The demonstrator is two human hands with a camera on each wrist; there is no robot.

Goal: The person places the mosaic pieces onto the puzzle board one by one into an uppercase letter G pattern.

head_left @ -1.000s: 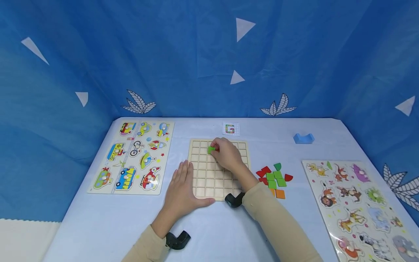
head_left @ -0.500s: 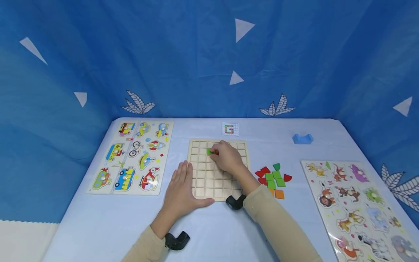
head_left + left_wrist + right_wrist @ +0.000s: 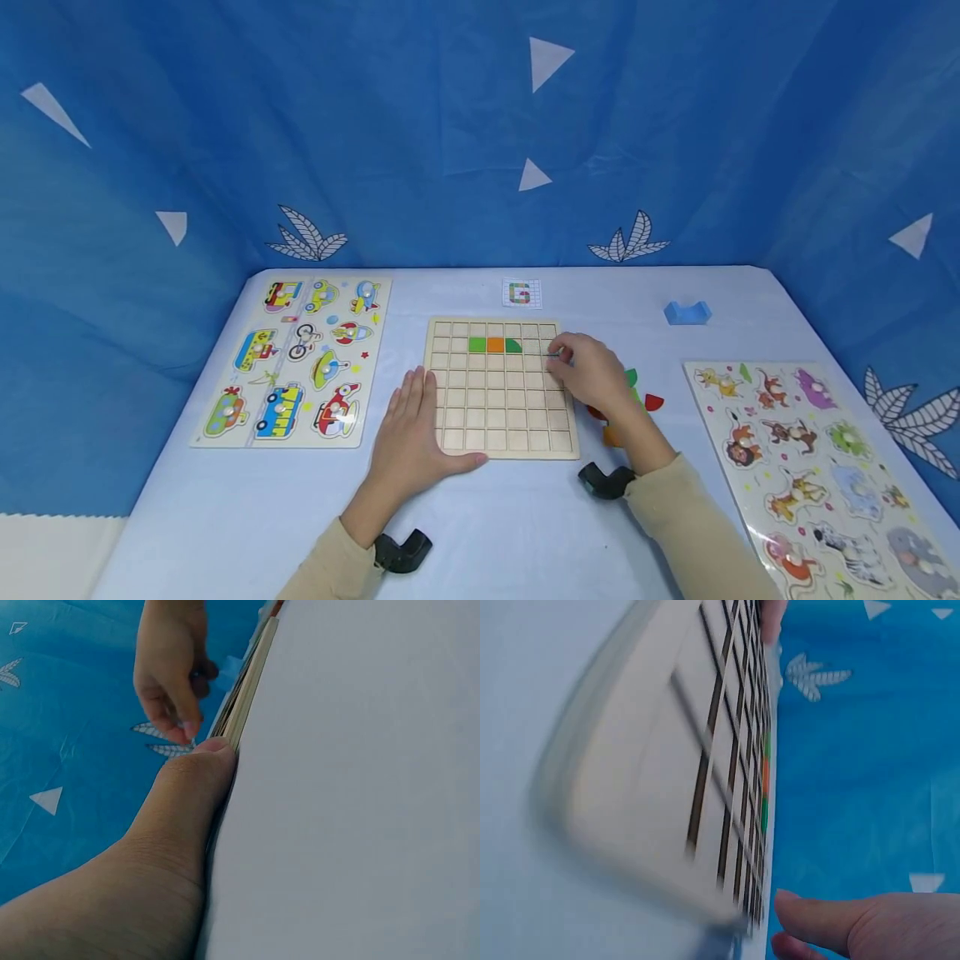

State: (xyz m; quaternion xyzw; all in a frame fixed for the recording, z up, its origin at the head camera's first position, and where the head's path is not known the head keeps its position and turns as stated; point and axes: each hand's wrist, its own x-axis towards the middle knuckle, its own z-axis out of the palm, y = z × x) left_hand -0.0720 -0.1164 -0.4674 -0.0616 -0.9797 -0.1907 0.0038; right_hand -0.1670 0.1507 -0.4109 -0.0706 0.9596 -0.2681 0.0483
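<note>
A square wooden grid board (image 3: 487,417) lies in the middle of the table. In its second row from the back sit a green square tile (image 3: 477,345), an orange square tile (image 3: 496,345) and a green rounded tile (image 3: 513,345), side by side. The left hand (image 3: 408,425) rests along the board's left front corner with straight fingers, its thumb along the near edge. Over the board's right edge hovers the right hand (image 3: 592,375), fingers loosely bent. The right wrist view shows a gap between its thumb (image 3: 817,915) and a finger, with no tile visible there.
Behind the board lies a small pattern card (image 3: 521,293). Red, green and orange tiles (image 3: 654,403) lie partly hidden beyond the right forearm. A vehicle puzzle (image 3: 292,358) is at left, an animal puzzle (image 3: 817,475) at right, a blue block (image 3: 687,313) at back right.
The right hand has left the green square tile and moved right to the board's edge, uncovering the orange and rounded green tiles. The left hand stays at the board's corner.
</note>
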